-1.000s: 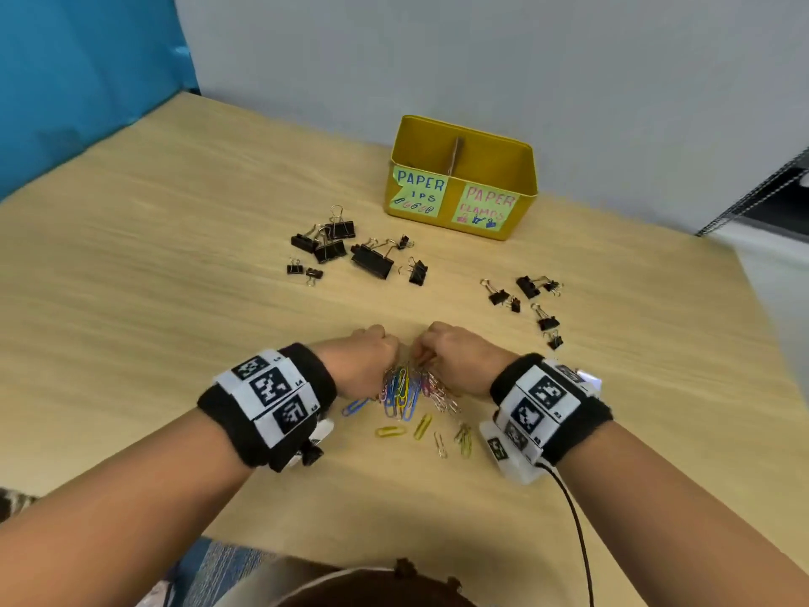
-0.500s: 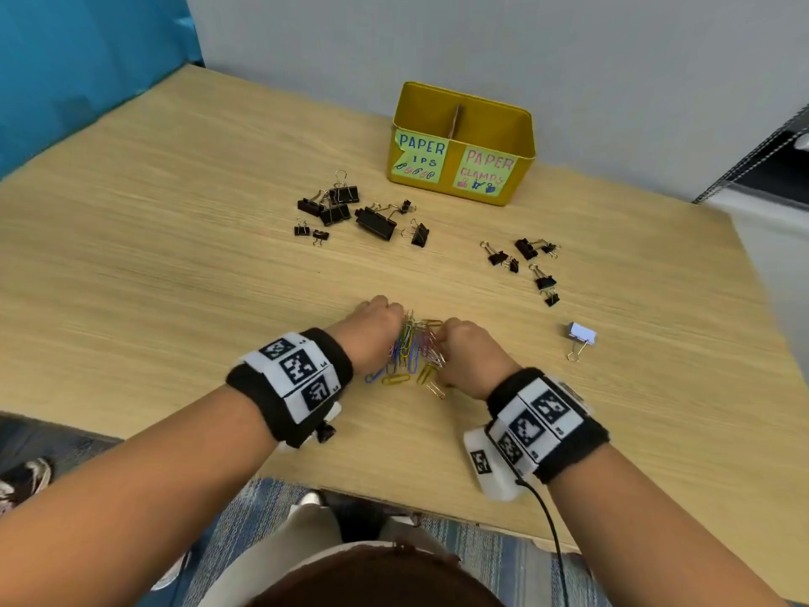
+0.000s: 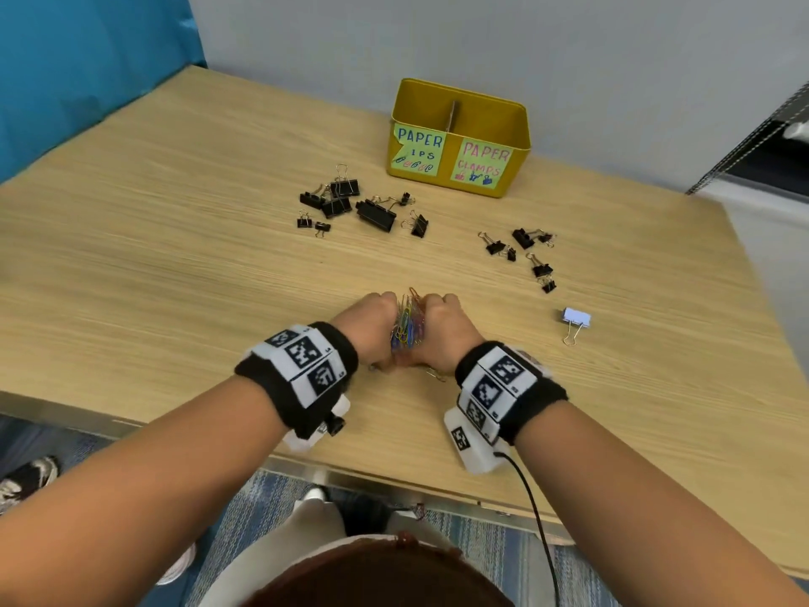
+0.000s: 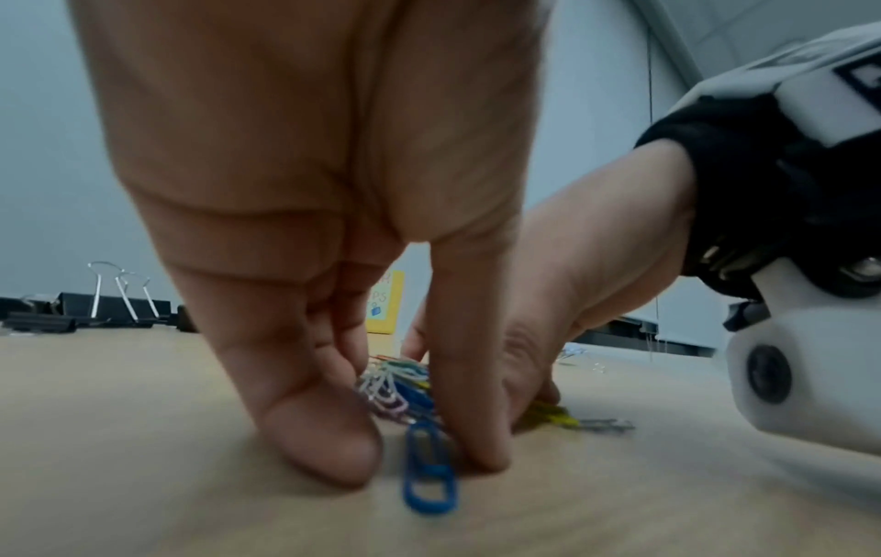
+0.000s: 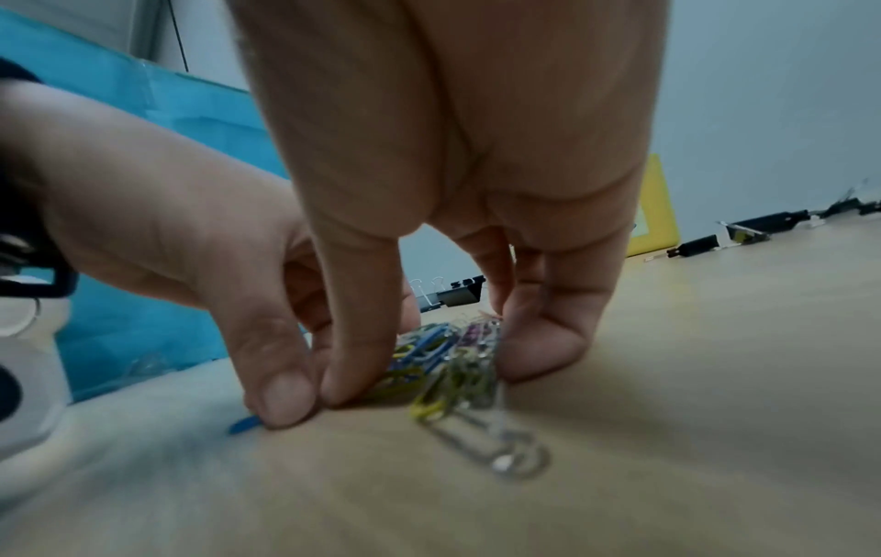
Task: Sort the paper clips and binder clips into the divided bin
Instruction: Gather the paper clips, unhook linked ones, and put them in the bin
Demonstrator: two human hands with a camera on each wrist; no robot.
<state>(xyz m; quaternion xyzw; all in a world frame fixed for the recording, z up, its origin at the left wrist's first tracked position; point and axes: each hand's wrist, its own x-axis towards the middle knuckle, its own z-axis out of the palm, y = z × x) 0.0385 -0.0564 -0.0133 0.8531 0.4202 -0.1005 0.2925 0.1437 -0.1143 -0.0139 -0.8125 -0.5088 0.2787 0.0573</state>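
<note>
A bunch of coloured paper clips (image 3: 408,326) stands squeezed between my two hands near the table's front edge. My left hand (image 3: 372,326) curls round it from the left and my right hand (image 3: 446,330) from the right. Fingertips and thumbs press on the wood. In the left wrist view one blue clip (image 4: 429,478) lies loose between thumb and finger. The right wrist view shows the bunch (image 5: 443,346) and a silver clip (image 5: 500,448) sticking out toward the camera. The yellow divided bin (image 3: 486,120) stands at the back, labelled for paper clips on the left and clamps on the right.
Several black binder clips (image 3: 376,214) lie left of centre in front of the bin, and a smaller group (image 3: 523,238) lies to the right. A pale binder clip (image 3: 575,319) sits alone right of my hands. A blue partition stands at the left.
My hands have closed in on each other and raked the scattered paper clips into one tight upright bunch. Few clips are left loose on the table.
</note>
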